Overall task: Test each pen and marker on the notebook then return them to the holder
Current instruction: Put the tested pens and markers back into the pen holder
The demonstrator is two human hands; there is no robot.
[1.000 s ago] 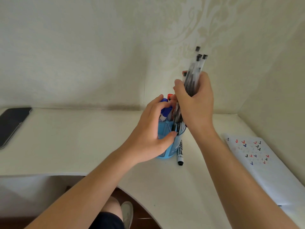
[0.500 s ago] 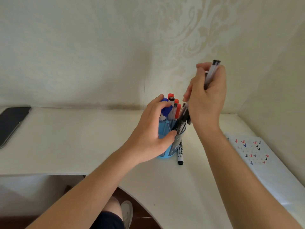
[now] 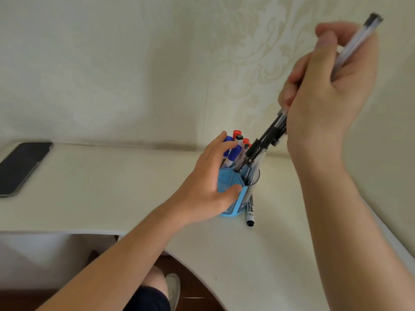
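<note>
A blue pen holder (image 3: 226,187) stands on the white desk (image 3: 112,187), and my left hand (image 3: 208,185) grips it from the left side. Red and blue markers (image 3: 234,151) stand upright in it. My right hand (image 3: 325,93) is raised above and to the right, holding a bundle of clear black-capped pens (image 3: 267,140) tilted, their lower ends over the holder's right compartment. One pen end sticks out above the hand. A black marker (image 3: 249,209) lies on the desk against the holder's right side. The notebook is out of view.
A dark phone (image 3: 21,167) lies at the desk's far left. The patterned wall (image 3: 157,63) runs close behind the holder. The desk's curved front edge (image 3: 190,268) cuts in below my arms, with my leg and shoe under it.
My right hand has risen and swung right, tilting the pen bundle so its lower ends point into the holder. My left hand has stayed on the holder. The camera has shifted left, losing the notebook.
</note>
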